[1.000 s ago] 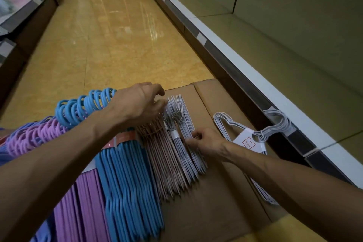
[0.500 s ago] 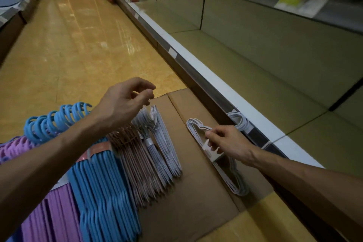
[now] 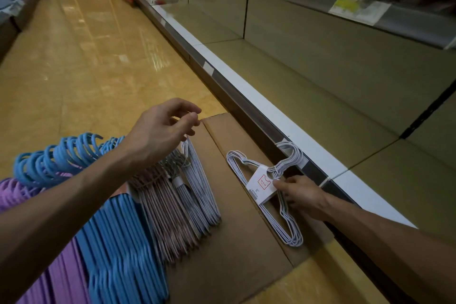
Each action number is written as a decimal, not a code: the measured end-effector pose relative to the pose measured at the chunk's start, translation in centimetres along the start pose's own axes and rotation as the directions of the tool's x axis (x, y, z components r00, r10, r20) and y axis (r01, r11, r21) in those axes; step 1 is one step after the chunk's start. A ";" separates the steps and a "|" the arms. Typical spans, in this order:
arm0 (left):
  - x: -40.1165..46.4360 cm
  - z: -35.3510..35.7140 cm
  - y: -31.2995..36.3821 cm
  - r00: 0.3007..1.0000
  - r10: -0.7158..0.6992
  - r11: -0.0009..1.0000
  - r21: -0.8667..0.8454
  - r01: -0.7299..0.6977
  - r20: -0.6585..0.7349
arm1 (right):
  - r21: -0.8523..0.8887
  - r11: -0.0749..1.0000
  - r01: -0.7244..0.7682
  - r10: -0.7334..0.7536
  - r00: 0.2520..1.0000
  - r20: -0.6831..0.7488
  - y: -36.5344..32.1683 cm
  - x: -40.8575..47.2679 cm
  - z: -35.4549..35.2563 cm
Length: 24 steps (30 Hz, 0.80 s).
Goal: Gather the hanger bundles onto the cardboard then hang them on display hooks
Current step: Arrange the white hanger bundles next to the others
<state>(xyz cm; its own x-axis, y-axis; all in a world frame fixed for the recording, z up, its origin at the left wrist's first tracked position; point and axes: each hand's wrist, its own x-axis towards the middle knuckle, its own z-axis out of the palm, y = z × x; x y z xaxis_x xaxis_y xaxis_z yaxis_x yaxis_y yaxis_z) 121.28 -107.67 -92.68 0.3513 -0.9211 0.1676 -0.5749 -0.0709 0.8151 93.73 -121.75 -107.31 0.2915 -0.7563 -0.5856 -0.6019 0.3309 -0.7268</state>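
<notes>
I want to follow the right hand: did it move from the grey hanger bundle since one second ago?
Yes. The right hand left the grey bundle and went right across the cardboard, toward the shelf edge; it now holds the white hanger bundle at its label.

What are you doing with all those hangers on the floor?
A person is sorting bundles of hangers on a flat piece of cardboard in a shop aisle. The right hand holds a white hanger bundle by its paper label, beside the empty shelf. The left hand hovers over the pink and grey bundles, fingers loosely curled. Blue and purple bundles lie further left. Nothing hangs on hooks yet.
</notes>
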 end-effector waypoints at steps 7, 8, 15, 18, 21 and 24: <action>-0.7 -0.8 -1.2 0.999 -0.037 0.998 0.044 0.037 0.001 | 0.150 0.988 -0.036 0.033 0.999 0.018 0.7 1.4 1.9; -0.7 -0.9 -1.3 0.999 -0.044 0.998 0.044 0.044 -0.002 | 0.162 0.986 -0.045 0.041 0.999 0.028 0.7 1.3 2.1; -0.7 -1.1 -1.5 0.998 -0.057 0.997 0.050 0.058 -0.011 | 0.082 0.989 0.120 -0.116 0.992 -0.058 0.5 0.1 2.6; -0.4 -0.8 -1.3 0.999 -0.045 0.997 0.061 0.045 -0.001 | 0.037 0.973 0.229 -0.228 0.973 -0.038 -0.4 -1.1 2.8; -0.2 -0.2 -0.9 0.999 -0.033 0.997 0.070 0.032 0.014 | -0.017 0.949 0.314 -0.315 0.949 -0.027 -1.7 -2.3 3.4; -0.1 0.2 -0.5 0.998 -0.036 0.998 0.059 0.033 0.042 | -0.096 0.908 0.407 -0.409 0.913 -0.002 -3.2 -3.3 4.3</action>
<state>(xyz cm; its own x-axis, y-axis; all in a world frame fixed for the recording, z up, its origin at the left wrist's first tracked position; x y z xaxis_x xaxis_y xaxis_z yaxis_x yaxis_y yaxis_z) 121.41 -107.65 -93.26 0.3404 -0.9333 0.1148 -0.6056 -0.1242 0.7860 97.93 -117.85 -104.61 0.5105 -0.8268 -0.2363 -0.4995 -0.0615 -0.8641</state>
